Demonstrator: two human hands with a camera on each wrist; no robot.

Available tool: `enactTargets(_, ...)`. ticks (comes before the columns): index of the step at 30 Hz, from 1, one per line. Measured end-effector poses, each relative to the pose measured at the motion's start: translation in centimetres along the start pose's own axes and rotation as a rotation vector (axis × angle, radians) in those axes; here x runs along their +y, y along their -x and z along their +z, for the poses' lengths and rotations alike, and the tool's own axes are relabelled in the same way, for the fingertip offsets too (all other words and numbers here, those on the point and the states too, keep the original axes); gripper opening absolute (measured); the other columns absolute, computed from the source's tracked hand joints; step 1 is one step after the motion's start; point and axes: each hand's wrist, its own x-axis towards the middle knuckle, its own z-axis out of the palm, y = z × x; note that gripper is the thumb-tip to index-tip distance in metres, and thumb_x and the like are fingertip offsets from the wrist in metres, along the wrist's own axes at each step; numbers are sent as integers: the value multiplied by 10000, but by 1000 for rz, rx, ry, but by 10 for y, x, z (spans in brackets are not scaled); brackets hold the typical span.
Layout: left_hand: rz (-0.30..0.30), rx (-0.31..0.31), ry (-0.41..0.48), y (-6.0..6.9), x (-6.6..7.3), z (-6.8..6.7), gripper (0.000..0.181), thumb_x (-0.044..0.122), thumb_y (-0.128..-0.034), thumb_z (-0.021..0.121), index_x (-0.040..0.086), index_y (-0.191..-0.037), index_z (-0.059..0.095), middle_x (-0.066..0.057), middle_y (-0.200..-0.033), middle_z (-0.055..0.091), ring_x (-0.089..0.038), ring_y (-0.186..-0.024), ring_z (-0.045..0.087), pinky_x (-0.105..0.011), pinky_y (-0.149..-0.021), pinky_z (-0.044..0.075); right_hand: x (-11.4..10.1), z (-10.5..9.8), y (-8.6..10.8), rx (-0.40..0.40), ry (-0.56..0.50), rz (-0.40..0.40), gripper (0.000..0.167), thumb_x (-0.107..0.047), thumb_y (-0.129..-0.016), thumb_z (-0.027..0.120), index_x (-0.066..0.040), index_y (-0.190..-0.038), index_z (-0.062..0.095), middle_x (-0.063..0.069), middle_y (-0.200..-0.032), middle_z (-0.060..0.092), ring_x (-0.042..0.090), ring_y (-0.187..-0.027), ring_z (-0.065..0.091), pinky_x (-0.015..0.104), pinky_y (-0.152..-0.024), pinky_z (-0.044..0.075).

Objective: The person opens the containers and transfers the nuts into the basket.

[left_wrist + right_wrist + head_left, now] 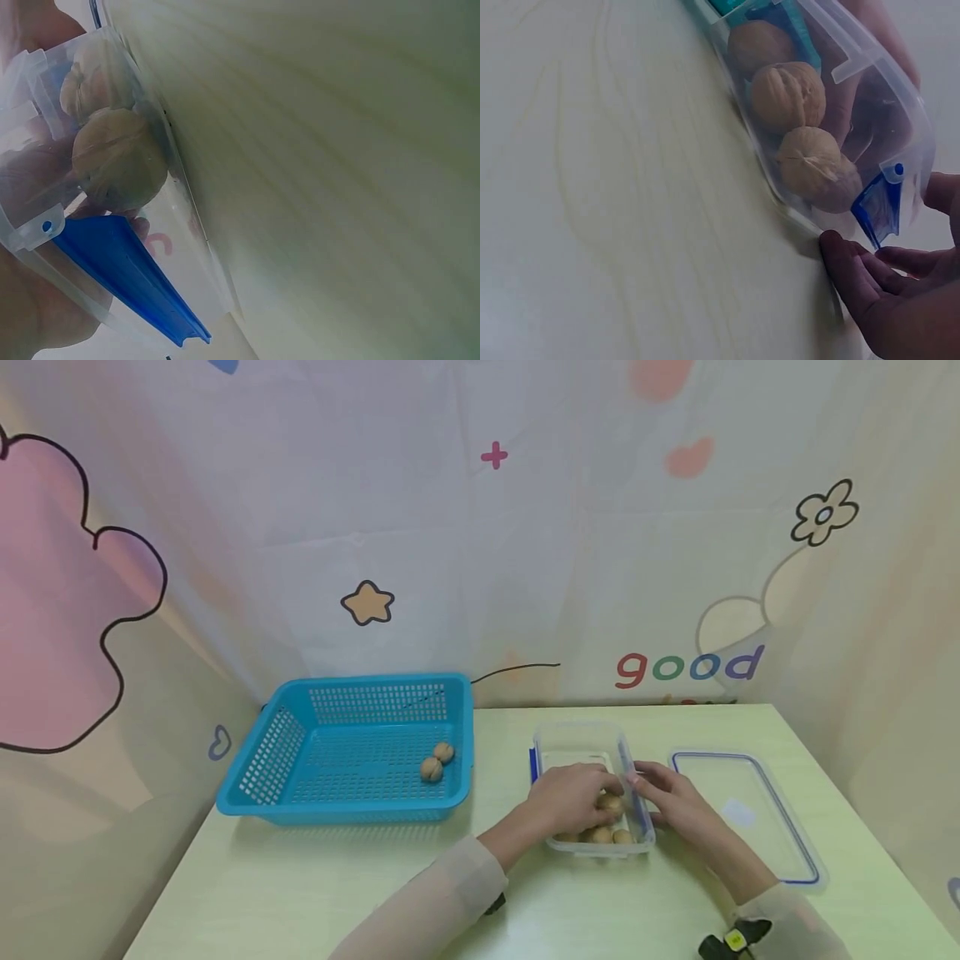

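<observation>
A clear plastic food container point(592, 852) with blue side latches stands on the table, lidless. Several walnuts point(789, 96) lie along its near end, seen through the wall in the right wrist view. My left hand point(576, 797) reaches down inside, its thumb and fingers bent around a walnut point(611, 806). At the container's right side, my right hand point(678, 802) grips the wall, thumb at the rim and fingers lower on the outside. A blue latch point(131, 277) hangs open in the left wrist view, near two walnuts point(120, 159) behind the clear plastic.
To the left stands a blue perforated basket point(345, 814) with two walnuts point(437, 762) in its right part. The clear lid with a blue seal point(765, 810) lies flat right of the container. A printed curtain point(450, 527) hangs behind the table.
</observation>
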Motion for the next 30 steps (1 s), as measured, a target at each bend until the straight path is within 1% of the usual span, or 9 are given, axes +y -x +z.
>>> enactTargets(3,-2,-5,4,0,0,0,370,485,-970,768,374,-1321,736,229,-1088,633,-3,-834,535,-217,-665,444,-2,-2,0,-13,12,1,767,-462,-1117,519,47,-1629,259,319,-1602,378,466,-1432,445,558,-1072,522)
enactTargets(7,5,-11,3,0,1,-1,358,480,-972,767,375,-1313,737,230,-1092,637,14,-859,546,-216,-690,461,-8,-3,-3,5,22,6,765,-466,-1111,533,35,-1628,272,310,-1618,362,468,-1446,427,546,-1073,526)
enactTargets(10,4,-18,-3,-1,1,-1,347,478,-972,768,382,-1304,737,234,-1109,643,23,-881,556,-222,-704,474,-12,-4,-8,22,35,-5,767,-474,-1110,532,43,-1621,287,311,-1626,350,473,-1462,405,562,-1085,512)
enactTargets(13,-3,-21,-9,-1,1,0,338,479,-969,771,393,-1295,737,243,-1121,646,33,-899,562,-223,-708,479,-15,-6,-16,21,31,-10,746,-453,-1117,526,46,-1619,292,311,-1638,328,470,-1481,381,572,-1101,494)
enactTargets(15,-2,-22,-11,0,0,1,339,482,-969,769,397,-1296,736,244,-1128,648,39,-911,566,-222,-710,481,-17,-8,-21,11,17,1,722,-433,-1124,515,45,-1618,295,308,-1650,307,466,-1497,361,573,-1113,482)
enactTargets(21,6,-18,-13,1,-2,1,332,479,-973,766,387,-1291,736,231,-1140,660,35,-927,582,-227,-727,493,-20,-11,-32,-38,-70,21,682,-362,-1142,487,79,-1615,271,304,-1667,259,465,-1531,289,623,-1171,396)
enactTargets(25,11,-18,-10,1,-3,1,326,477,-975,764,379,-1286,737,230,-1130,657,34,-924,582,-231,-739,497,-18,-11,-35,-43,-114,30,681,-336,-1136,509,84,-1617,269,294,-1669,268,443,-1525,298,638,-1184,369)
enactTargets(30,15,-22,-6,2,-2,2,326,462,-980,764,369,-1291,729,225,-1112,646,22,-894,564,-235,-723,485,-14,-10,-34,-43,-139,41,715,-361,-1133,518,78,-1628,245,287,-1681,250,436,-1545,265,649,-1200,334)
